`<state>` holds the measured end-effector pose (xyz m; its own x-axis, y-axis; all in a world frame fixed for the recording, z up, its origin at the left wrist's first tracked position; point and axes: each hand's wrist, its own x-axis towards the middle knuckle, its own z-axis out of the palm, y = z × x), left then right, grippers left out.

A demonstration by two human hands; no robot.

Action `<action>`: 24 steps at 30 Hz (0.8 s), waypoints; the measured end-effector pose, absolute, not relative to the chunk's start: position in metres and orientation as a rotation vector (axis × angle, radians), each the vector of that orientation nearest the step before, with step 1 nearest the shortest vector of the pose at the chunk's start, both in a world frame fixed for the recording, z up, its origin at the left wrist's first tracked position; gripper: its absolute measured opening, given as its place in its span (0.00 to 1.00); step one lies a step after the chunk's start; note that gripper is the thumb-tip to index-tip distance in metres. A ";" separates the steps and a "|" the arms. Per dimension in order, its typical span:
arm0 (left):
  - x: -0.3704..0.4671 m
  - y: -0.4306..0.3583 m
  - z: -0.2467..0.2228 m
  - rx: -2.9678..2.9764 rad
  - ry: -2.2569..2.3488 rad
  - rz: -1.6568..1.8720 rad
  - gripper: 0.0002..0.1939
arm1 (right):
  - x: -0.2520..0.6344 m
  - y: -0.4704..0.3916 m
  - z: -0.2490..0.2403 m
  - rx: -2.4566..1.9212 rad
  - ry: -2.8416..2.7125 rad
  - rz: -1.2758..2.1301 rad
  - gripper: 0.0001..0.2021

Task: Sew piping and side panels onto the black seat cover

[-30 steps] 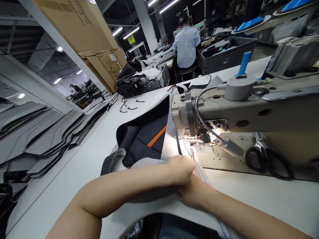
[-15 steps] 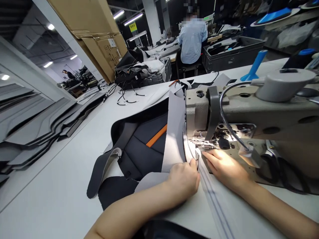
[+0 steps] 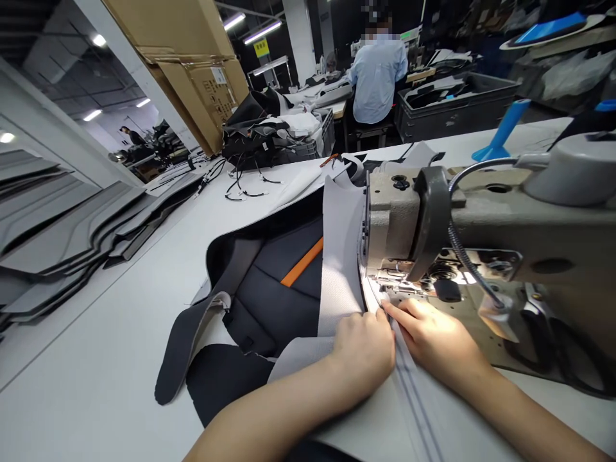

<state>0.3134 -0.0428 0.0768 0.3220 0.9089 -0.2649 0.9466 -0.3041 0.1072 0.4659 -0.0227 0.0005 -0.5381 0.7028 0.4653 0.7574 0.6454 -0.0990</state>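
A padded fabric piece (image 3: 283, 314), black with light grey panels and an orange stripe, lies on the table with its right edge under the head of a sewing machine (image 3: 394, 224). My left hand (image 3: 366, 350) is closed on that edge, just in front of the lit needle area. The fingers of my right hand (image 3: 433, 340) stretch forward, with the index fingertip on the seam edge beside the left fingers. From under the hands a whitish see-through strip (image 3: 416, 410) with dark lines runs toward me. The needle tip cannot be made out.
Black-handled scissors (image 3: 553, 340) lie by the machine on the right. Behind it stands a blue cone (image 3: 503, 131). Stacked grey sheets (image 3: 62, 218) cover the far left. A person (image 3: 378, 77) sits beyond, near a grey crate (image 3: 452, 109).
My right fingers have moved left against the left hand at the fabric edge. The left hand keeps its hold. The view has shifted slightly, putting the machine farther right.
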 end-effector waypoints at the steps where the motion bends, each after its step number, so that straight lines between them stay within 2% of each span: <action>1: 0.315 -0.041 0.077 2.335 1.696 -0.225 0.17 | 0.466 -0.022 0.000 -1.169 -2.396 -0.167 0.17; 9: 0.321 -0.031 0.071 2.352 1.710 -0.177 0.17 | 0.469 -0.012 -0.002 -1.250 -2.399 -0.087 0.18; 15: 0.305 -0.025 0.082 2.390 1.547 -0.092 0.15 | 0.470 -0.021 0.007 -1.319 -2.146 0.408 0.14; 17: 0.288 -0.035 0.095 2.367 1.445 -0.039 0.20 | 0.472 -0.026 0.009 -1.260 -2.162 0.461 0.13; 19: 0.266 -0.053 0.107 2.381 1.419 -0.014 0.31 | 0.475 -0.029 0.010 -1.151 -2.165 0.443 0.13; 21: 0.244 -0.074 0.115 2.428 1.470 -0.073 0.41 | 0.475 -0.031 0.014 -1.051 -2.191 0.441 0.20; 24: 0.222 -0.098 0.118 2.492 1.533 -0.212 0.44 | 0.470 -0.031 0.025 -0.951 -2.366 0.464 0.27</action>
<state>0.2223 -0.0975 0.1181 0.4494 0.8634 -0.2291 0.8932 -0.4382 0.1005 0.4700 -0.0310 0.0246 -0.6029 0.7144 0.3552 0.5270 0.6909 -0.4949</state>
